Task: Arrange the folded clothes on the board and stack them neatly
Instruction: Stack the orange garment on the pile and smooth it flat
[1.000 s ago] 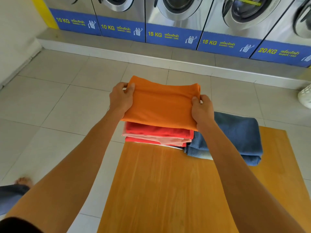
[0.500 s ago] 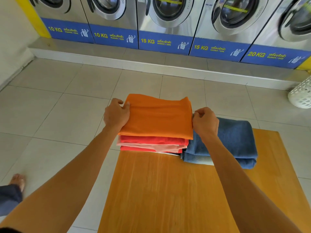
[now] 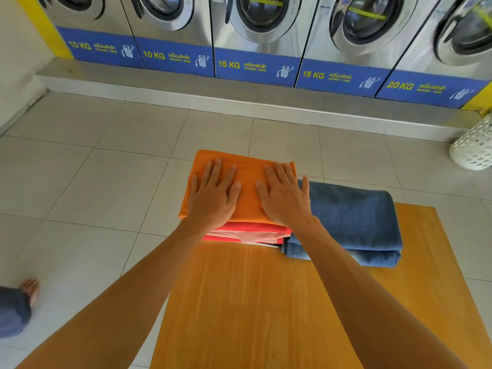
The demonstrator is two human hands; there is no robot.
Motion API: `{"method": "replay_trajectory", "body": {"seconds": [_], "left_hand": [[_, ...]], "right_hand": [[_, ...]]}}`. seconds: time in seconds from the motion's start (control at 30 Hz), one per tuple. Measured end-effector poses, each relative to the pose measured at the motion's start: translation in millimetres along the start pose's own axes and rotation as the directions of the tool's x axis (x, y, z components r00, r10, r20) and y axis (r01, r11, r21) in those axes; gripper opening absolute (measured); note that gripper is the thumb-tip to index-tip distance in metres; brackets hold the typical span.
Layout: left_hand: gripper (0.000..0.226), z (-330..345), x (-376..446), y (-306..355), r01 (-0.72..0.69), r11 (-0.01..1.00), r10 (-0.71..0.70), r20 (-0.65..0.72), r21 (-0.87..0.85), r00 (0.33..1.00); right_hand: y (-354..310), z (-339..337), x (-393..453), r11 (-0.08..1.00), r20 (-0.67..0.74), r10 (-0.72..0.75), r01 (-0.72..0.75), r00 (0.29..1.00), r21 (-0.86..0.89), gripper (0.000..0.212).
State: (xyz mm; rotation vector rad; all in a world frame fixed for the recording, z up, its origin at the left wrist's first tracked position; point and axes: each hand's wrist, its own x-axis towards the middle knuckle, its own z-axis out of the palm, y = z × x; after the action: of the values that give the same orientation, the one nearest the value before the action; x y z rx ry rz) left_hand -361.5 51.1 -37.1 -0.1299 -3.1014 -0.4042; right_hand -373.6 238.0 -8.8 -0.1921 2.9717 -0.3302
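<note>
Orange folded cloth point(image 3: 246, 179) tops the stack at the far left corner of the wooden board point(image 3: 266, 302). Left hand point(image 3: 213, 193) and right hand point(image 3: 283, 194) both lie flat on it, palms down, fingers straight and slightly spread, pressing and gripping nothing. Under it: red folded clothes point(image 3: 250, 230) with a paler pink layer, and a thin white edge at the bottom. The stack overhangs the board's far edge. Folded blue denim point(image 3: 354, 219) lies just beside the stack on the right, touching it; the right forearm crosses its near left corner.

Around: tiled floor point(image 3: 87, 182), a raised step, then a row of washing machines point(image 3: 255, 27) with blue panels marked 10 KG, 15 KG, 20 KG. White lattice laundry basket point(image 3: 474, 147) at the right frame edge, cut off, contents not visible. Bare foot point(image 3: 30, 288) and a dark trouser leg at lower left, blurred. The board's near edge is out of frame.
</note>
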Motion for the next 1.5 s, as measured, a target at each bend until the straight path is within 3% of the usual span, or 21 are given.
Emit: {"method": "replay_trajectory", "body": {"seconds": [0.17,0.27,0.4,0.53,0.6,0.7,0.83,0.93,1.0,1.07,1.13,1.2,1.33,1.43,1.5], "left_hand": [[0.068,-8,-3,-19,0.183,0.983,-0.178,0.145,-0.022,0.973],[0.071,-18,-14,-21,0.236,0.970,-0.241,0.101,0.056,0.965],[0.066,-30,-37,27,-0.049,0.998,0.046,-0.060,-0.049,0.997],[0.065,-7,-58,78,-0.245,0.966,0.247,0.008,-0.085,0.969],[0.068,8,-64,84,-0.254,0.965,0.255,0.010,-0.068,0.967],[0.066,18,-70,78,-0.268,0.963,0.267,-0.027,-0.027,0.963],[0.065,23,-81,71,-0.263,0.965,0.264,-0.047,0.011,0.963],[0.059,14,-85,73,-0.280,0.951,0.273,-0.067,-0.132,0.960],[0.053,-2,-76,57,-0.198,0.939,0.175,-0.105,-0.282,0.979],[0.048,-20,-61,30,-0.046,0.928,-0.052,-0.249,-0.371,0.967],[0.043,-34,-45,-1,0.192,0.868,-0.359,-0.310,-0.458,0.880],[0.042,-45,-32,-20,0.428,0.719,-0.602,-0.184,-0.547,0.777],[0.050,-57,-20,-22,0.590,0.629,-0.634,0.106,-0.506,0.766],[0.041,-65,-15,-18,0.573,0.544,-0.630,0.152,-0.613,0.762],[0.040,-70,-14,-19,0.539,0.421,-0.661,0.161,-0.729,0.733]], "right_hand": [[5,-4,-12,0.997,-0.004,0.071,-0.071,0.997,-0.009,0.071],[11,-9,-17,0.948,0.022,0.234,-0.233,0.972,0.217,0.070],[19,-30,2,0.702,0.001,0.434,-0.339,0.901,0.627,0.069],[16,-42,34,0.460,0.269,0.441,-0.472,0.857,0.752,0.079],[24,-39,45,0.484,0.277,0.401,-0.459,0.873,0.745,0.058],[31,-32,55,0.519,0.166,0.415,-0.382,0.895,0.765,0.035],[29,-23,51,0.370,0.180,0.477,-0.382,0.860,0.847,0.036],[31,-30,44,0.345,0.150,0.525,-0.371,0.838,0.862,0.046],[38,-40,34,0.405,0.132,0.549,-0.401,0.825,0.822,0.059],[43,-51,14,0.402,0.249,0.500,-0.477,0.829,0.781,0.072],[44,-54,-8,0.411,0.428,0.362,-0.554,0.828,0.724,0.070],[40,-53,-21,0.474,0.498,0.287,-0.573,0.818,0.669,0.066],[29,-42,-14,0.560,0.317,0.320,-0.448,0.893,0.697,0.046],[24,-39,-11,0.592,0.223,0.353,-0.401,0.909,0.699,0.043],[23,-37,-13,0.577,0.201,0.337,-0.370,0.920,0.728,0.042]]}}
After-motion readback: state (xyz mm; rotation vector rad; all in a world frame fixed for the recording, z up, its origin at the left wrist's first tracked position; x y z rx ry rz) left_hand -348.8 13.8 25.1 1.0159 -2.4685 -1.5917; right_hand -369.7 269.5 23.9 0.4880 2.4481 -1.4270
